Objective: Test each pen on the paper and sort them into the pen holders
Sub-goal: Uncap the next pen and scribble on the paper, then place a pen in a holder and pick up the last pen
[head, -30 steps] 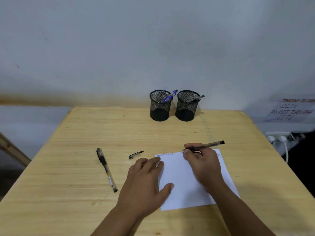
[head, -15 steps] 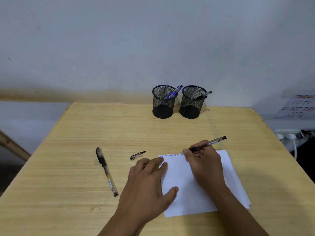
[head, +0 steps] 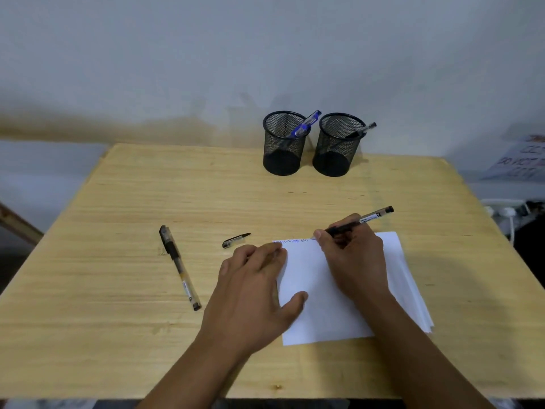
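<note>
My right hand (head: 355, 256) grips a black pen (head: 365, 220), its tip touching the top edge of the white paper (head: 330, 308) beside a short line of blue writing (head: 292, 241). My left hand (head: 253, 287) lies flat with fingers spread on the paper's left edge. A second black pen (head: 179, 266) with its cap on lies on the table to the left. A loose pen cap (head: 236, 240) rests just above my left hand. Two black mesh pen holders stand at the back: the left holder (head: 283, 143) has a blue pen (head: 305, 124), the right holder (head: 337, 144) a black pen (head: 360, 131).
The wooden table (head: 132, 202) stands against a pale wall. A printed paper sign (head: 519, 160) and a power strip with plugs (head: 507, 212) sit off the table's right side. A wooden beam (head: 17, 225) shows at the far left.
The view has tilted slightly. My right hand has shifted a little to the right along the paper's top edge, and the line of writing has grown longer. My left hand stays on the paper.
</note>
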Action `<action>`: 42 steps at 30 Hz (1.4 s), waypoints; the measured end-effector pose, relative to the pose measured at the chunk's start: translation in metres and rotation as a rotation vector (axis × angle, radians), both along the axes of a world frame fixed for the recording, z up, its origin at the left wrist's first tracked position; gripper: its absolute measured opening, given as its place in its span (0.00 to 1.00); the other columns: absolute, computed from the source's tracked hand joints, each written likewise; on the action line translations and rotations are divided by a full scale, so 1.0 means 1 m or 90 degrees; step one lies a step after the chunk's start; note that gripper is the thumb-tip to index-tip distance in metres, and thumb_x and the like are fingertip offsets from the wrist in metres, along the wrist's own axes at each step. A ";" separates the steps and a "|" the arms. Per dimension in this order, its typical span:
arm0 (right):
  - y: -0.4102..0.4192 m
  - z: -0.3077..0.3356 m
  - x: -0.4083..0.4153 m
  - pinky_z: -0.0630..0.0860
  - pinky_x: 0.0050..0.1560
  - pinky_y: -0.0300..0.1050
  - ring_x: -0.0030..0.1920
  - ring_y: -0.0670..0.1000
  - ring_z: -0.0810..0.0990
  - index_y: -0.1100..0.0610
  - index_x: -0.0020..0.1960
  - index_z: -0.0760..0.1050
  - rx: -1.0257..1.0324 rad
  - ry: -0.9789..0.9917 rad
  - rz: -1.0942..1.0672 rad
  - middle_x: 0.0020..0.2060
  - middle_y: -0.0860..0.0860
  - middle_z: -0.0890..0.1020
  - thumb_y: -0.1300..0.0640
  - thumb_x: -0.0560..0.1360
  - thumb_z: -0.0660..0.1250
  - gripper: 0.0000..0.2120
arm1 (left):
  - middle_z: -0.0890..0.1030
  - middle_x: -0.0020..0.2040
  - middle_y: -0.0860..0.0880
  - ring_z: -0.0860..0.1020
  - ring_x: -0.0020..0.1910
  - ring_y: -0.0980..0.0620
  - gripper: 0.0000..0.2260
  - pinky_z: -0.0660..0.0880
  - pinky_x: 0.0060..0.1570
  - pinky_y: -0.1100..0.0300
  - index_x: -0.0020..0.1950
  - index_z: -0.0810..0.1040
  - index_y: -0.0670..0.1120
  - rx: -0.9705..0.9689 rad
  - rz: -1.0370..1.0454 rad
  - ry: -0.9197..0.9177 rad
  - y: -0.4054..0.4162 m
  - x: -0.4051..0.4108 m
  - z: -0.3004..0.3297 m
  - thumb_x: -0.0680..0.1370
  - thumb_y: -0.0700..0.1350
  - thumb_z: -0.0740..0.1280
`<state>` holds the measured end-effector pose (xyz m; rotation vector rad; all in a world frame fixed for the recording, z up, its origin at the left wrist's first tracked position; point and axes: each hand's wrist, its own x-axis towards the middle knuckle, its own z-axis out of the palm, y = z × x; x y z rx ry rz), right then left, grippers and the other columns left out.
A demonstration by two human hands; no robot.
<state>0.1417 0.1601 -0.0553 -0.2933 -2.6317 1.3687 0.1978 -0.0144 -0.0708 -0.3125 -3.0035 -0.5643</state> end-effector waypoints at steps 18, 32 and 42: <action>0.001 -0.003 -0.001 0.71 0.37 0.32 0.38 0.39 0.80 0.53 0.45 0.76 0.024 0.006 0.007 0.34 0.42 0.82 0.53 0.74 0.72 0.06 | 0.67 0.73 0.60 0.60 0.68 0.53 0.32 0.61 0.64 0.54 0.71 0.70 0.54 0.000 0.002 -0.001 0.000 -0.001 -0.001 0.72 0.69 0.59; 0.014 -0.005 -0.003 0.82 0.46 0.51 0.40 0.52 0.85 0.55 0.43 0.76 -0.193 0.032 0.002 0.35 0.52 0.85 0.58 0.74 0.72 0.05 | 0.64 0.73 0.62 0.58 0.68 0.55 0.31 0.60 0.65 0.55 0.71 0.68 0.56 0.015 0.000 -0.008 -0.001 0.001 0.002 0.72 0.69 0.58; 0.033 0.019 0.011 0.81 0.48 0.49 0.40 0.53 0.82 0.62 0.46 0.78 -0.424 -0.011 0.016 0.36 0.56 0.84 0.62 0.77 0.68 0.03 | 0.67 0.73 0.59 0.63 0.69 0.54 0.26 0.64 0.66 0.55 0.70 0.71 0.54 0.075 -0.026 0.033 -0.001 0.005 0.001 0.75 0.63 0.61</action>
